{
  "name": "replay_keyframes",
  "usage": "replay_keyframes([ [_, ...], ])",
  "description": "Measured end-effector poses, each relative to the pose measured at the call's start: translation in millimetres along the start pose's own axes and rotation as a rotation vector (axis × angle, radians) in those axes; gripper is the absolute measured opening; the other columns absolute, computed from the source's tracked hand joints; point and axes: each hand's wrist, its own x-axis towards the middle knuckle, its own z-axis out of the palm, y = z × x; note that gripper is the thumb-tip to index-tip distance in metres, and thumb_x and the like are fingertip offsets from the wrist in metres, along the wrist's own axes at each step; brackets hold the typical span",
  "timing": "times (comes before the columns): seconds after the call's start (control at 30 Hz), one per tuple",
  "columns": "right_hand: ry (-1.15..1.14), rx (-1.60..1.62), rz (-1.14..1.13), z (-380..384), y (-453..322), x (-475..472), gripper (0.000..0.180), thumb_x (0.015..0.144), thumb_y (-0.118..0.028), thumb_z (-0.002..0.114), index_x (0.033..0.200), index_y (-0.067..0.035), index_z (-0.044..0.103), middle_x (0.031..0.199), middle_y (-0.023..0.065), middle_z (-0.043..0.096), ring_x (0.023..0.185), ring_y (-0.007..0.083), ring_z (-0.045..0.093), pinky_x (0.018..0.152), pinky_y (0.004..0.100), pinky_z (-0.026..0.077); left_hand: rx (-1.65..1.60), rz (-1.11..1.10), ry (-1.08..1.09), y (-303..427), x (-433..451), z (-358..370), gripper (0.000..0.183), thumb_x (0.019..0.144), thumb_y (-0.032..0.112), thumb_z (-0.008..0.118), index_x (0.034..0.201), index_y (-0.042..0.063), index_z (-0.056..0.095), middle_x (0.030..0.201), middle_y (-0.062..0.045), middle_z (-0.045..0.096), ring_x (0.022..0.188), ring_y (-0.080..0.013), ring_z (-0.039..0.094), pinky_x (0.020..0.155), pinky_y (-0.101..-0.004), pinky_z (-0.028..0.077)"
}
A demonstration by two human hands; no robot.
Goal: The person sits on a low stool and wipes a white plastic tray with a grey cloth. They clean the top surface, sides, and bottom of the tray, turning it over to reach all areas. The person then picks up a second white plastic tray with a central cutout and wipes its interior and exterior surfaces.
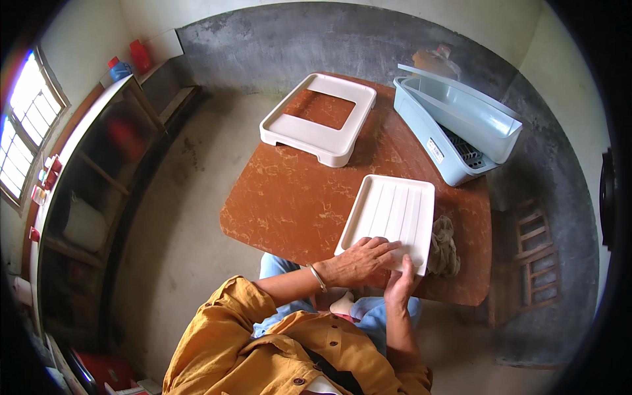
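Observation:
A shallow white plastic tray [390, 212] with raised lengthwise ribs lies in front of me at the table's near edge. My left hand [356, 261], with a bangle on its wrist, reaches across the tray's near end, fingers resting over the ribbed surface. At the near right corner, my right hand [400, 285] grips the rim, thumb on top and the other fingers mostly hidden below. Just right of the tray sits a crumpled greyish cloth [444, 249]. Farther back on the table stands a white plastic frame [308, 132] with a rectangular opening and short feet.
The brown marbled table [286, 197] has rounded corners. At its back right is a light blue plastic bin [419, 131] with a translucent cover [464, 111] tilted in it and a dark rack inside. A wooden chair [533, 252] stands right; a long cabinet [89, 163] lines the left.

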Motion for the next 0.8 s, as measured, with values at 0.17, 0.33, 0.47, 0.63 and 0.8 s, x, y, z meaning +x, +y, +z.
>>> replay_keyframes([
  [0.17, -0.104, 0.206, -0.029, -37.7, -6.4, 19.7, 0.043, 0.085, -0.017, 0.049, 0.124, 0.000, 0.045, 0.124, 0.0108, 0.050, 0.115, 0.0232, 0.047, 0.099, 0.0391, 0.037, -0.251, -0.117, 0.137, -55.7, -9.4, -52.6, 0.060, 0.082, 0.041, 0.061, 0.126, 0.005, 0.046, 0.124, -0.016, 0.049, 0.110, -0.0336, 0.047, 0.096, -0.0424, 0.038],
  [0.33, -0.088, 0.157, -0.062, -44.0, -0.5, 24.7, 0.046, 0.084, -0.010, 0.051, 0.128, 0.000, 0.041, 0.128, 0.0111, 0.046, 0.117, 0.0237, 0.046, 0.099, 0.0382, 0.037, 0.340, -0.512, 0.266, -177.5, -35.3, -64.7, 0.059, 0.068, 0.015, 0.073, 0.121, 0.007, 0.047, 0.128, -0.019, 0.044, 0.116, -0.0342, 0.043, 0.096, -0.0433, 0.037],
  [0.47, -0.039, 0.113, -0.089, -46.9, 6.3, 22.5, 0.043, 0.083, -0.007, 0.052, 0.125, 0.001, 0.042, 0.125, 0.0119, 0.047, 0.113, 0.0238, 0.048, 0.097, 0.0366, 0.038, 0.547, -0.656, 0.198, -239.8, -48.3, -76.2, 0.062, 0.069, 0.017, 0.072, 0.125, 0.012, 0.044, 0.133, -0.016, 0.039, 0.122, -0.0308, 0.039, 0.099, -0.0508, 0.031],
  [0.63, 0.018, -0.230, -0.302, -72.5, 25.1, 27.8, 0.033, 0.084, -0.010, 0.053, 0.113, 0.005, 0.051, 0.122, 0.0144, 0.048, 0.105, 0.0250, 0.052, 0.093, 0.0356, 0.040, 0.514, -0.739, 0.179, -264.5, -40.9, -75.6, 0.035, 0.077, 0.023, 0.067, 0.108, 0.014, 0.052, 0.108, -0.006, 0.053, 0.112, -0.0280, 0.047, 0.098, -0.0649, 0.024],
  [0.8, -0.050, 0.244, -0.177, -55.3, 10.8, 15.7, 0.038, 0.086, -0.020, 0.047, 0.117, 0.003, 0.050, 0.121, 0.0143, 0.051, 0.111, 0.0256, 0.050, 0.096, 0.0363, 0.037, 0.604, -0.551, 0.147, -227.3, -35.1, -61.2, 0.027, 0.081, 0.030, 0.061, 0.102, 0.015, 0.052, 0.089, -0.007, 0.048, 0.100, -0.0268, 0.048, 0.098, -0.0640, 0.025],
])
